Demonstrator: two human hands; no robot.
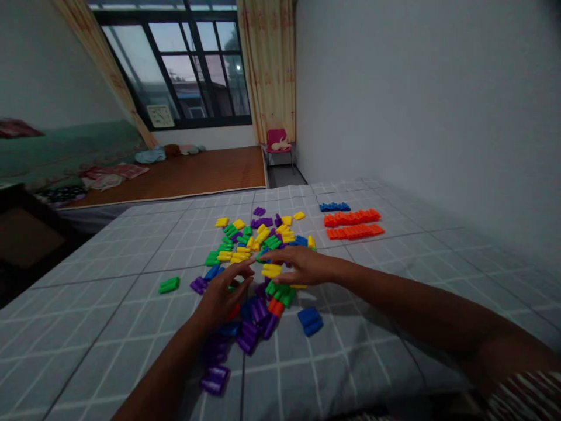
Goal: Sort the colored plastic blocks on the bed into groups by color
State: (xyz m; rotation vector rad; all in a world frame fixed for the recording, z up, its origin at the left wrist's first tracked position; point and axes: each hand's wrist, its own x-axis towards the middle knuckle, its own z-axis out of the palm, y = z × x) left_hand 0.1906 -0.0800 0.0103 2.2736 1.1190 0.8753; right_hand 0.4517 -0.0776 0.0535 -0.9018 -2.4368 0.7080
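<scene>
A loose pile of plastic building blocks in yellow, green, purple, blue and a little red-orange lies on the grey checked cloth. Over the pile's left side is my left hand [223,293], thumb and fingertips apart, with nothing visible between them. My right hand [300,265] reaches across from the right, its fingers stretched over the blocks and its thumb spread below. A yellow block [271,271] shows between that thumb and the fingers, not visibly gripped. Green blocks [280,294] sit just under the right thumb. Purple blocks [248,337] lie nearer me, right of my left wrist.
To the right of the pile lie two joined orange rows [352,218] and a shorter blue row [335,207]. Single blocks lie apart: green [169,285], blue [310,321] and purple [214,379]. A wall [416,117] runs along the right; a bed [210,169] stands beyond.
</scene>
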